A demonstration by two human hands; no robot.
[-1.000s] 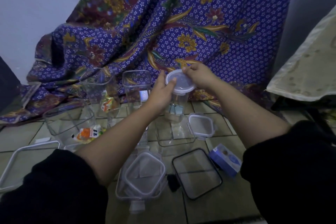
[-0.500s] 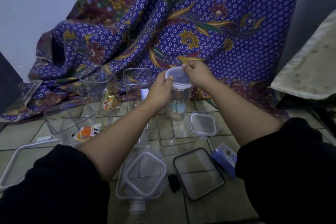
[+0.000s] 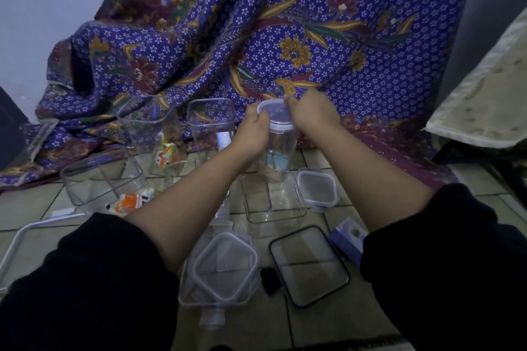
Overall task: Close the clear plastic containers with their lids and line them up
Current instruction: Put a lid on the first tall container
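I have both hands up at the tall round container (image 3: 278, 151), which stands upright with its long axis vertical, in front of the patterned cloth (image 3: 285, 23) and just above the shallow clear tub (image 3: 271, 202) on the floor (image 3: 313, 322); in this dim light I cannot tell whether its base rests on anything or is lifted clear. The round lid (image 3: 275, 115) lies across its mouth, between the hands; the left hand (image 3: 253, 128) grips the container just under the rim, fingers curled round the wall and thumb up against the lid's near-left edge; the right hand (image 3: 310, 117) comes from the other side with its fingers curled over the lid's far-right edge, pinching it down. The relation that matters is lid to mouth: flat on top and centred, so the press must go straight down the container's axis, and both hands are equally near, each on its own side. A second ago the lid sat tilted and raised on the left; now it looks level and lower on the rim, and both hands have closed in tighter; I judge it nearly seated, not certainly snapped. Two square open containers (image 3: 212, 122) stand to the left, unlidded; a small square lid (image 3: 318, 188) and a black-rimmed lid (image 3: 309, 265) lie loose nearer me, beside a closed square container (image 3: 225, 265).
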